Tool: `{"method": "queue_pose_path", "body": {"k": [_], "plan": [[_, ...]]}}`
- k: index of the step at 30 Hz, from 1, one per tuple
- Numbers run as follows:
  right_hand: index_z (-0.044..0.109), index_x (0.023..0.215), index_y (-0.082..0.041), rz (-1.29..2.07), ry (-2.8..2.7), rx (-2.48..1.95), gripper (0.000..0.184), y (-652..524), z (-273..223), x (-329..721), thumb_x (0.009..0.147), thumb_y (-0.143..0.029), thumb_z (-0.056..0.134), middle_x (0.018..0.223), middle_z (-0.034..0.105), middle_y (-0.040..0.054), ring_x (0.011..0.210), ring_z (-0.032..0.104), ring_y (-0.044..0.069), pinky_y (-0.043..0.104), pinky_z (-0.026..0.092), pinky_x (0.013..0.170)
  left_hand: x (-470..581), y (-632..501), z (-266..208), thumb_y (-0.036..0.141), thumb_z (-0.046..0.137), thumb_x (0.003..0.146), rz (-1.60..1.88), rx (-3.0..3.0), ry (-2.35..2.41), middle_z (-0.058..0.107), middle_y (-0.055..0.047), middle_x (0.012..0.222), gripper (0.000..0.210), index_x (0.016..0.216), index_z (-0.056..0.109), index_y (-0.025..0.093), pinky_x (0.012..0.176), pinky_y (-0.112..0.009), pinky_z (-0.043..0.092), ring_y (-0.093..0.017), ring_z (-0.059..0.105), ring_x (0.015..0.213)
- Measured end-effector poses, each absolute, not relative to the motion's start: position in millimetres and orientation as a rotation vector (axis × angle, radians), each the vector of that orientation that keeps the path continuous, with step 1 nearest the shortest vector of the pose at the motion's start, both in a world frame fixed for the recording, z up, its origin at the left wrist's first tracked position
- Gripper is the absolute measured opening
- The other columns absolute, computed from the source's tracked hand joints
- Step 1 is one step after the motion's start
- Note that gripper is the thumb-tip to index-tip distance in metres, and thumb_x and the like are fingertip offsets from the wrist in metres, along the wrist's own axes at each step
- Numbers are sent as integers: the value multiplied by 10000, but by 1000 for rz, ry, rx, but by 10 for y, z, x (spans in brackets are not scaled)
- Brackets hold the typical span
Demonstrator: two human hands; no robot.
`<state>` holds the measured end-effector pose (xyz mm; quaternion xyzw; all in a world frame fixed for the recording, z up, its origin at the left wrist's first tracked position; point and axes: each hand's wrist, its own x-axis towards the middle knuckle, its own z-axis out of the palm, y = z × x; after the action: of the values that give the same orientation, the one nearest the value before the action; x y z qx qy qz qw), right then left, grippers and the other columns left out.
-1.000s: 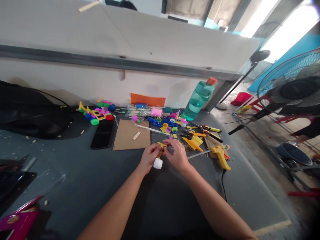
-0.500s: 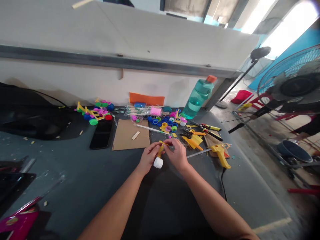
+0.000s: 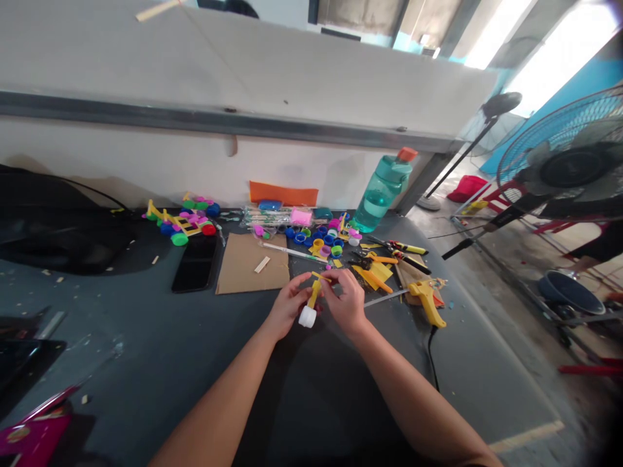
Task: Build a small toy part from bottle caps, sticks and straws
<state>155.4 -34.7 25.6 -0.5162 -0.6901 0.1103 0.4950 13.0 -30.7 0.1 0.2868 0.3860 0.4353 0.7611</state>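
Note:
Between my two hands is a small piece made of yellow strips [image 3: 314, 295] with a white bottle cap [image 3: 307, 316] at its lower end. My left hand [image 3: 288, 307] closes on its left side with thumb and fingertips. From the right, my right hand [image 3: 346, 299] pinches the short yellow crosspiece at the top. Something dark red shows just behind the cap, partly hidden by the fingers. A cardboard sheet [image 3: 253, 263] with a short wooden strip [image 3: 261, 264] on it lies beyond my left hand.
Loose coloured bottle caps [image 3: 318, 243] lie at the back. A yellow glue gun [image 3: 427, 303], orange-handled cutters [image 3: 382, 275] and a teal water bottle [image 3: 382, 194] are to the right. A black phone [image 3: 196, 263] and a yellow stick-and-cap model [image 3: 187, 225] are at left.
My left fingers have loosened and shifted slightly away from the top of the yellow piece, baring more of it. My right hand keeps its pinch. The view has shifted slightly.

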Motion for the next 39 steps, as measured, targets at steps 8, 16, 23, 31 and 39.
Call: {"method": "queue_pose_path", "body": {"k": [8, 16, 23, 31, 39], "plan": [[609, 869, -218, 209, -1658, -1210, 88, -356, 255, 1563, 843, -189, 529, 806, 637, 35, 770, 581, 178, 321, 486, 714, 128, -328, 42, 392, 715, 699, 935, 648, 869, 688, -36, 693, 700, 1300, 447, 154, 540, -296, 512, -194, 662, 592], [620, 873, -221, 198, -1741, -1211, 93, -347, 199, 1552, 835, -183, 544, 796, 643, 27, 738, 570, 171, 325, 484, 724, 122, -327, 38, 317, 737, 679, 955, 707, 786, 673, -9, 731, 625, 1247, 506, 192, 592, -319, 533, -168, 643, 574], [676, 924, -252, 40, -1894, -1156, 164, -299, 153, 1614, 831, -180, 560, 867, 657, 38, 823, 572, 185, 356, 484, 777, 135, -323, -4, 357, 732, 664, 992, 761, 893, 598, 35, 613, 572, 1170, 524, 189, 399, -245, 473, -118, 543, 426], [678, 868, -276, -47, -1936, -1122, 148, -310, 139, 1621, 807, -170, 595, 973, 642, 38, 950, 538, 215, 418, 459, 857, 145, -325, 10, 381, 710, 673, 1009, 821, 958, 590, 34, 592, 571, 1177, 526, 184, 392, -238, 467, -122, 550, 424], [630, 1014, -247, -52, -1920, -1166, 228, -325, 160, 1614, 789, -211, 613, 1065, 600, 75, 1023, 518, 241, 446, 426, 904, 155, -324, -5, 344, 708, 673, 1051, 803, 966, 568, 47, 603, 562, 1186, 530, 197, 386, -229, 460, -113, 540, 421]]}}
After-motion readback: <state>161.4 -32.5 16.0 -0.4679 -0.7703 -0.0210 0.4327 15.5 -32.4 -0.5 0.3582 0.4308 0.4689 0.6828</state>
